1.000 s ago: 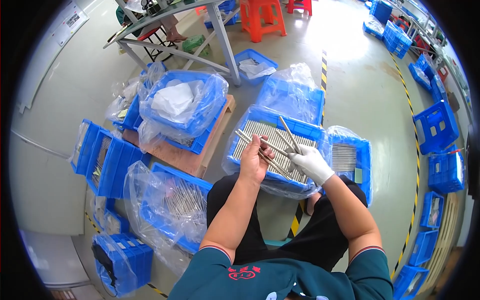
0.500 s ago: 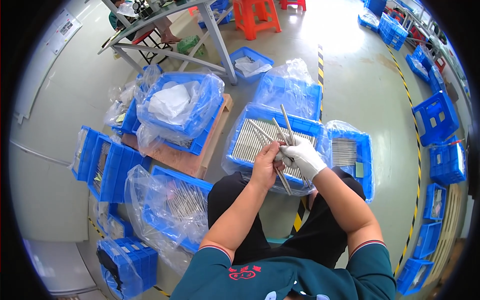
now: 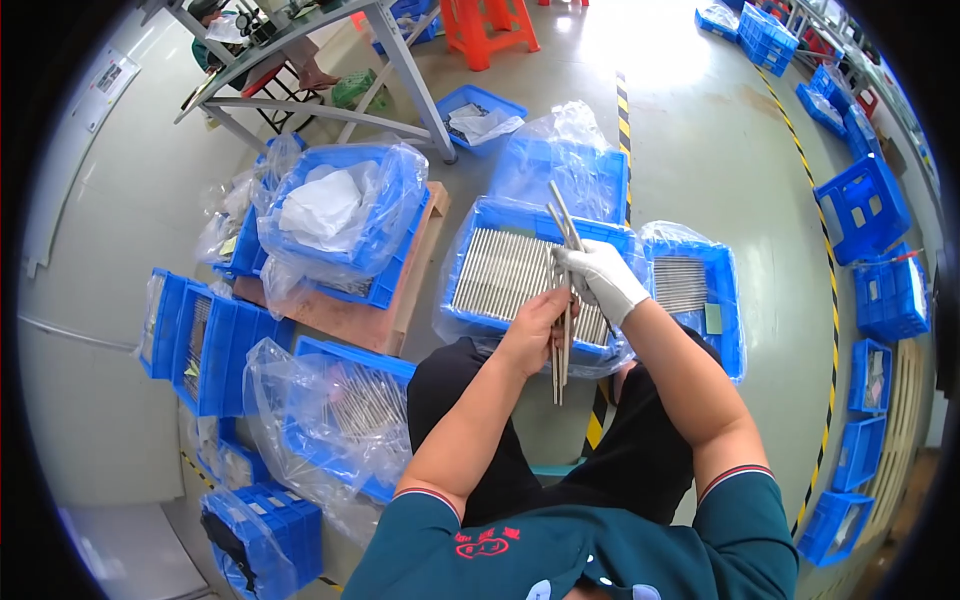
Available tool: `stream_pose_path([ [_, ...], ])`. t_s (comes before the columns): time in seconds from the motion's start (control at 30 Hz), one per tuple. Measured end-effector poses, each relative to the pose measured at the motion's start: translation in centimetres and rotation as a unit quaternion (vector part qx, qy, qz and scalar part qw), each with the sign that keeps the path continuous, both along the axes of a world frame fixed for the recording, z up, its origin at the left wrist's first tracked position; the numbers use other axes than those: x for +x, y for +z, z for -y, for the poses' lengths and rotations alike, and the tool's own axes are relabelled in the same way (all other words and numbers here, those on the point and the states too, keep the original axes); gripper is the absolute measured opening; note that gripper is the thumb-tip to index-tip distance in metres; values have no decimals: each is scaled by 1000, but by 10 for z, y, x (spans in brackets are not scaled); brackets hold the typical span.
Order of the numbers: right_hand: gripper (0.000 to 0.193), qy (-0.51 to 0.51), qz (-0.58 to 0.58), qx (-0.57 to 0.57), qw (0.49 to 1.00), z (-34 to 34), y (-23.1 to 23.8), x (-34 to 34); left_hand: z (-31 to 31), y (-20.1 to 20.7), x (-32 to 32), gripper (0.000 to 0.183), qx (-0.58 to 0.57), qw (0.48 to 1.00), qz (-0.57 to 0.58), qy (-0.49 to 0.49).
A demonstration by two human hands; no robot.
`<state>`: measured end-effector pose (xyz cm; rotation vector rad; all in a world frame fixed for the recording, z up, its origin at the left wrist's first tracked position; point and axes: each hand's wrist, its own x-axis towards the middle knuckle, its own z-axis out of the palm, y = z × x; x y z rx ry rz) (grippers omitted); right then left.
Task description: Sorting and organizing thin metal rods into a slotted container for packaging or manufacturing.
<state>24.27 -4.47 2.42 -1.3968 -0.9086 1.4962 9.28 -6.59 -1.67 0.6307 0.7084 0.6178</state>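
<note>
Several thin metal rods (image 3: 559, 372) stand bunched nearly upright between my hands, above a blue crate (image 3: 463, 322). My bare left hand (image 3: 541, 318) wraps round their lower part. Higher up, my right hand (image 3: 600, 277), in a white glove, is closed on the same rods; its fingertips are partly hidden. Beneath, the plastic-lined crate holds a row of similar metal rods (image 3: 505, 272) lying side by side.
Right of it, another crate (image 3: 730, 345) holds rods and a green slip. Loose rods fill a bagged crate (image 3: 310, 440) at left. Stacked crates (image 3: 400, 270) sit on a wooden pallet (image 3: 425, 265). Farther off are a workbench (image 3: 410, 90), a seated person and a red stool (image 3: 490, 35).
The rods were fanned out at differing slants; now they are gathered into a tight, nearly parallel bundle. My right hand has moved up along them, my left slightly down.
</note>
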Motion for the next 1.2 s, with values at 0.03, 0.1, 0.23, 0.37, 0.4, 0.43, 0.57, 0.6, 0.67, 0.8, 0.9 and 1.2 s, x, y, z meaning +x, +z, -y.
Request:
stream_pose_path([
  [0.03,31,-28,54,25,998,-4,-6,3,3,0,0,29,10,1000,-12,-14],
  [0.1,32,-136,78,23,987,-25,-22,32,8,2,4,30,-19,995,34,-95],
  [0.23,24,-168,-108,8,980,-31,-7,75,7,6,-3,30,-43,992,109,-57],
  [0.37,26,-84,-94,-42,991,-8,-3,43,-7,6,-10,32,-29,990,141,-11],
  [0.4,26,-23,-100,-48,994,-3,-1,33,-10,2,-11,34,-29,986,163,-14],
  [0.43,28,14,-100,-69,993,0,1,24,-12,-2,-14,34,-28,986,163,-13],
  [0.57,30,94,140,18,986,3,-2,11,-16,0,-14,32,-18,982,179,-57],
  [0.6,30,119,206,51,970,5,-3,11,-15,0,-15,32,-17,985,156,-68],
  [0.67,32,168,262,53,949,9,8,6,-11,1,-18,31,-7,984,150,-91],
  [0.8,38,155,130,35,979,5,-1,2,-12,-2,-21,30,-9,983,160,-85],
  [0.9,40,134,225,46,964,7,2,5,-15,-7,-22,31,-6,983,169,-67],
  [1.2,30,113,111,-15,987,26,17,7,-31,-10,-24,28,-6,961,152,229],
])
